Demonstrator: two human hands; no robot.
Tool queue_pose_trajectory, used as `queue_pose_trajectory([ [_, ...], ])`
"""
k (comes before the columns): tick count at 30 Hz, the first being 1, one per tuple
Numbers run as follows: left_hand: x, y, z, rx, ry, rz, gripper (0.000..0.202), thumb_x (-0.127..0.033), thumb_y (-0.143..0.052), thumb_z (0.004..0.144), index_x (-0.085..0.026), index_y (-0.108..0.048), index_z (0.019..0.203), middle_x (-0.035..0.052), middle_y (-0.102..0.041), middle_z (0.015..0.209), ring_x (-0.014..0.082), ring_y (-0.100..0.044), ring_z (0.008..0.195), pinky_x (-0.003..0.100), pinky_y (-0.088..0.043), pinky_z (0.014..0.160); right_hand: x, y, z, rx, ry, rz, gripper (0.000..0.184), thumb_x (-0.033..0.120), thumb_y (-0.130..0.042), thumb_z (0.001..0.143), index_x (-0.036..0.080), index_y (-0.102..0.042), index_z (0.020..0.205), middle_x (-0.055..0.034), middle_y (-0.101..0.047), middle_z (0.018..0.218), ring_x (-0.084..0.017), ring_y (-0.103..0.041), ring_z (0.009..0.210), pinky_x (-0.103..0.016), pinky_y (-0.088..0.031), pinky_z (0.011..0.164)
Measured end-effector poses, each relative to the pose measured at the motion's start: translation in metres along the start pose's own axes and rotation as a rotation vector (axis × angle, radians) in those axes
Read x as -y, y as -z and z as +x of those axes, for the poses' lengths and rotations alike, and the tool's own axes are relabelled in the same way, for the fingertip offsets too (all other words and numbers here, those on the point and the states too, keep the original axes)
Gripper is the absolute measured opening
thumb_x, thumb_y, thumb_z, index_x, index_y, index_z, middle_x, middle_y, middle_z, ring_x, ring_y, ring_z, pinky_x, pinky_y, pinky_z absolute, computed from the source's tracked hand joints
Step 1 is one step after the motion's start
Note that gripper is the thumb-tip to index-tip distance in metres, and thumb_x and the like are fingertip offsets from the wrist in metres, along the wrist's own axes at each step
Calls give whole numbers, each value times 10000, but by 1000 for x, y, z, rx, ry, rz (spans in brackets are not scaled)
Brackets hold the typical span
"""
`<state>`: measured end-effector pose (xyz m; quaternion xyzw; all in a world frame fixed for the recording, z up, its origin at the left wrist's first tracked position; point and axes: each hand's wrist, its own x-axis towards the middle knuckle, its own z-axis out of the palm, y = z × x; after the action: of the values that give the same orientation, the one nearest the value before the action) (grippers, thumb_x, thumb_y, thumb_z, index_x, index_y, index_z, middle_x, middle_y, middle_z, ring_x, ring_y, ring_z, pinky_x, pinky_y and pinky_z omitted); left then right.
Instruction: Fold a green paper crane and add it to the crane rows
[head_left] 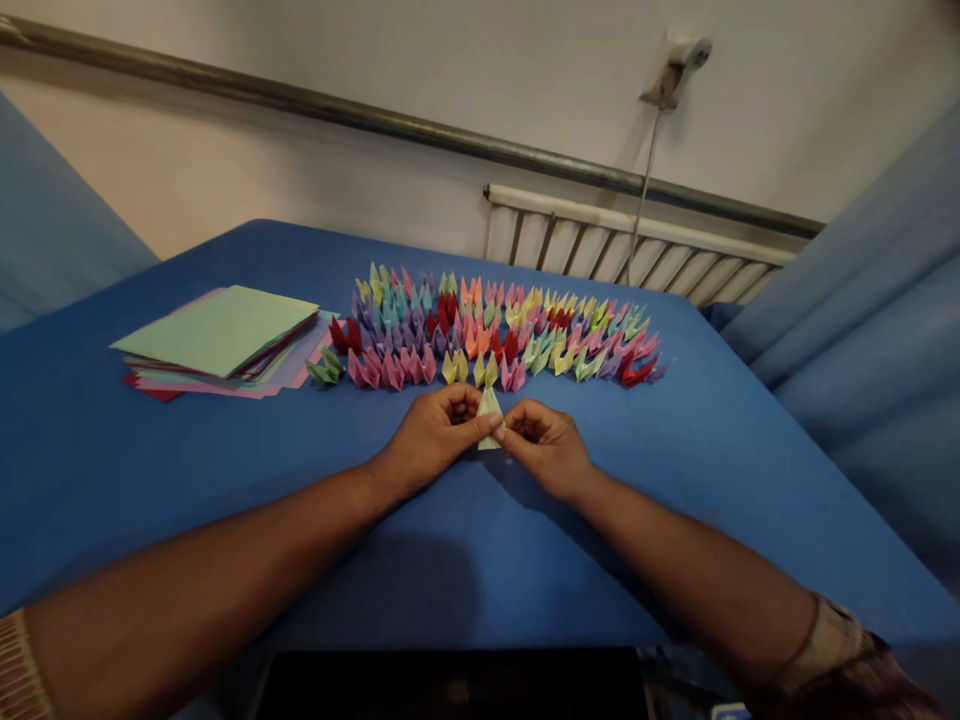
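Observation:
A small folded piece of pale green paper (490,405) is pinched between my two hands, just above the blue tablecloth. My left hand (435,432) grips it from the left, thumb across its front. From the right, my right hand (546,445) closes thumb and finger on its edge near the middle. The paper narrows toward the top and widens at the bottom. Right behind it stand several rows of folded paper cranes (394,368) in pink, yellow, red, purple, green and blue. My fingertips hide part of the folded paper.
A stack of coloured paper sheets (225,330), light green on top, lies on the left of the blue-covered table (225,450). Behind the table are a radiator (637,225), a metal pipe (420,120) and a wall socket with a cord (671,75). Blue curtains (862,290) hang on both sides.

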<state>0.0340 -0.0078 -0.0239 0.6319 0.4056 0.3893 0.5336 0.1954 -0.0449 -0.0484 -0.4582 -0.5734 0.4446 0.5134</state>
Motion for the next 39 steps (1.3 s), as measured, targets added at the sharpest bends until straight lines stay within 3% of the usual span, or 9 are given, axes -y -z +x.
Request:
queue_pose_trajectory([
  [5,-4,2,-2,-10,12,-25,297,-412,-686,791,-157,-595,668,-30,-530,639,92,-458,585,218,-371,549,1,-1,-2,41,11,-25,258,404,-689,767,213,-539,682,61,-515,554,-88,-443,491,-232,-352,485],
  [8,-6,1,-2,17,41,-69,341,-473,-621,843,-154,-632,722,-17,-563,654,100,-483,590,226,-392,557,0,0,0,-1,24,5,256,390,-698,767,210,-536,683,60,-520,555,-85,-444,486,-233,-355,489],
  [14,0,-1,-1,69,162,-203,309,-357,-838,646,-152,-623,730,-39,-596,639,77,-532,593,184,-422,565,1,6,5,-68,9,87,297,437,-734,755,208,-554,698,64,-531,532,-85,-464,466,-227,-368,473],
  [18,1,3,0,96,328,-430,319,-326,-866,640,-140,-631,749,-16,-642,678,83,-606,626,185,-494,628,4,8,6,2,-34,283,304,478,-745,757,204,-628,822,34,-643,654,-107,-591,576,-251,-482,593],
  [22,1,7,1,193,427,-569,314,-303,-881,642,-128,-657,777,30,-690,724,108,-652,669,196,-536,664,5,8,6,30,-64,400,300,464,-769,746,205,-638,820,38,-656,666,-100,-612,587,-245,-502,614],
  [31,0,8,2,248,438,-619,304,-298,-878,648,-136,-678,810,33,-696,743,118,-659,690,215,-547,691,5,6,6,20,-51,375,305,425,-796,711,212,-606,817,45,-647,682,-95,-595,580,-247,-503,602],
  [35,3,7,2,177,395,-546,288,-299,-876,638,-139,-667,754,1,-659,695,94,-623,636,207,-518,659,4,8,6,-53,9,282,279,378,-810,692,211,-599,765,54,-604,654,-83,-546,575,-219,-450,561],
  [39,6,4,4,32,232,-316,246,-331,-818,692,-143,-666,740,-14,-629,681,81,-565,614,199,-456,608,4,8,4,3,-34,202,274,442,-754,739,200,-647,809,20,-651,679,-111,-588,613,-243,-460,570],
])
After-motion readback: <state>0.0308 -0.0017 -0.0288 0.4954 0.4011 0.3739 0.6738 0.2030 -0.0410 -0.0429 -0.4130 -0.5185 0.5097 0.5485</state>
